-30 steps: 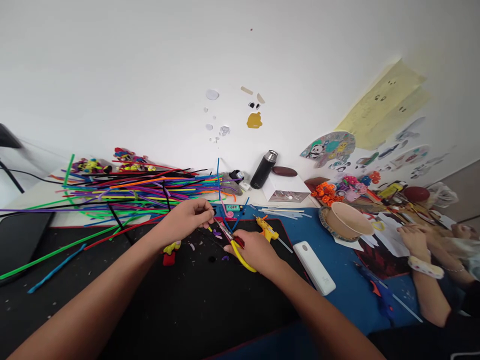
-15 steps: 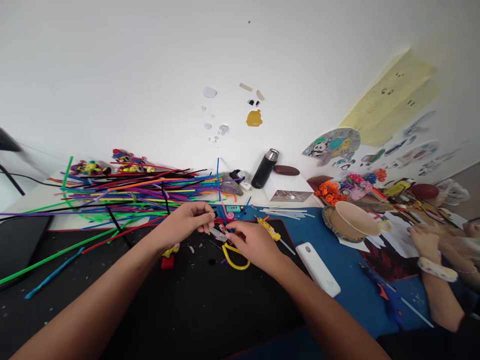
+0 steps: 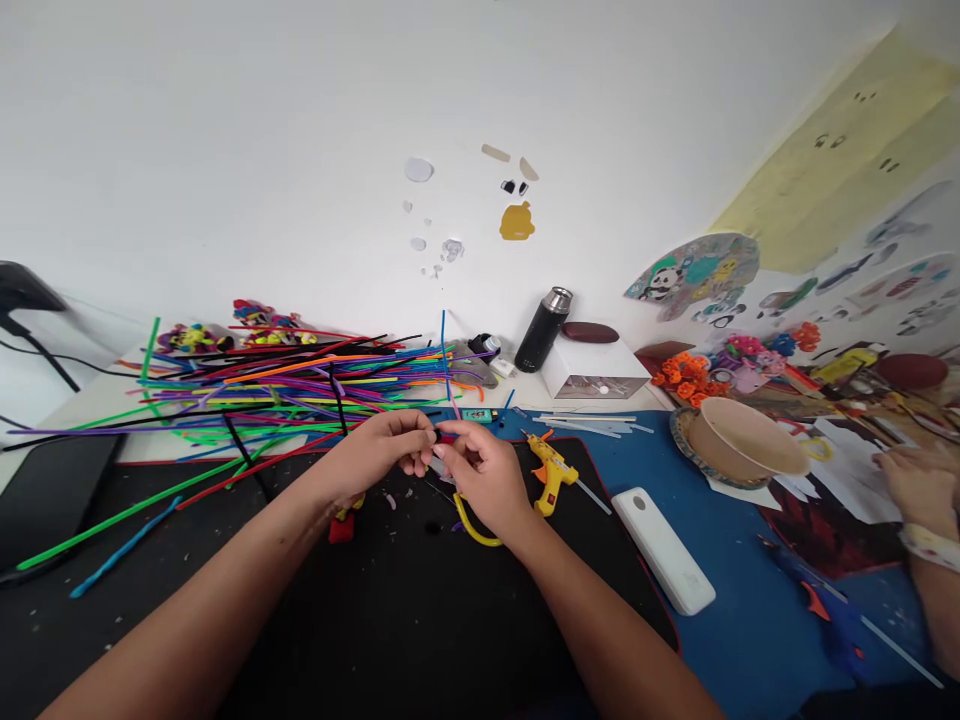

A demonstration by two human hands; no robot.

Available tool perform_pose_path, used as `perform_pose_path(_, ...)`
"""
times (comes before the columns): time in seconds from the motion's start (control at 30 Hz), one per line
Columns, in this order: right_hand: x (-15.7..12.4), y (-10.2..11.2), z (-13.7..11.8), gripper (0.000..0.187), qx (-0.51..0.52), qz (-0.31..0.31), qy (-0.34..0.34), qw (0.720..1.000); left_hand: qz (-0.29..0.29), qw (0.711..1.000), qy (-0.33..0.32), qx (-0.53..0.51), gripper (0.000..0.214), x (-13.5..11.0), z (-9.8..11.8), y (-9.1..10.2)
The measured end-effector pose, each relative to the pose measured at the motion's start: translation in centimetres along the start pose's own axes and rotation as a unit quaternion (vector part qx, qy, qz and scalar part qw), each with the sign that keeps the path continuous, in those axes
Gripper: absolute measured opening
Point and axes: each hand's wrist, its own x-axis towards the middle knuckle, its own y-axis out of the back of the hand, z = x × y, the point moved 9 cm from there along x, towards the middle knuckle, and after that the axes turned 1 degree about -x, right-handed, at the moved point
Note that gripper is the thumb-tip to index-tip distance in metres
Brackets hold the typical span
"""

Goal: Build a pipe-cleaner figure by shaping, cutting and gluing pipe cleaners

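My left hand [image 3: 390,445] and my right hand [image 3: 484,470] meet over the black mat [image 3: 405,620]. The fingertips of both pinch a small dark piece [image 3: 439,436] whose kind I cannot make out. Beneath my right hand lie scissors with a yellow handle [image 3: 476,528]; the hand covers part of them. A small red and yellow item [image 3: 342,528] sits below my left wrist, partly hidden by it. Several coloured pipe cleaners [image 3: 292,385] are heaped behind my left hand. Right of my right hand rests a yellow glue gun [image 3: 551,475] with a glue stick in it.
A black flask [image 3: 543,332] leans by a white box [image 3: 596,372]. To the right are a white power bank [image 3: 664,550], a beige bowl [image 3: 750,435], a blue glue gun [image 3: 832,615] and another person's hand [image 3: 919,485] on paper. Glue sticks [image 3: 585,424] lie near the back.
My right hand has moved up from the scissors to my left fingertips, and its fingers have closed at the small dark piece. The view has turned slightly, shifting the right side outward.
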Motion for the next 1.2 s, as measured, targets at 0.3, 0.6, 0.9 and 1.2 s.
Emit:
perform_pose_path(0.3,0.2,-0.4,0.5,0.025,0.033,0.026,0.018,0.999,0.017,0.999,0.016,-0.042,0.027,0.3,-1.0,0.3)
perform_pose_path(0.6,-0.7,0.0,1.4,0.019,0.032,0.065,0.055,0.996,0.052,0.997,0.012,-0.059,0.026,0.6,-1.9,-0.4)
perform_pose_path(0.9,-1.4,1.2,1.5,0.020,0.017,0.067,0.026,0.997,0.075,0.996,-0.040,0.028,0.027,0.2,-1.2,-1.3)
perform_pose_path(1.2,-0.9,1.1,2.4,0.018,0.118,0.044,-0.003,0.992,0.068,0.995,-0.053,0.044,0.033,0.3,-1.3,-1.6)
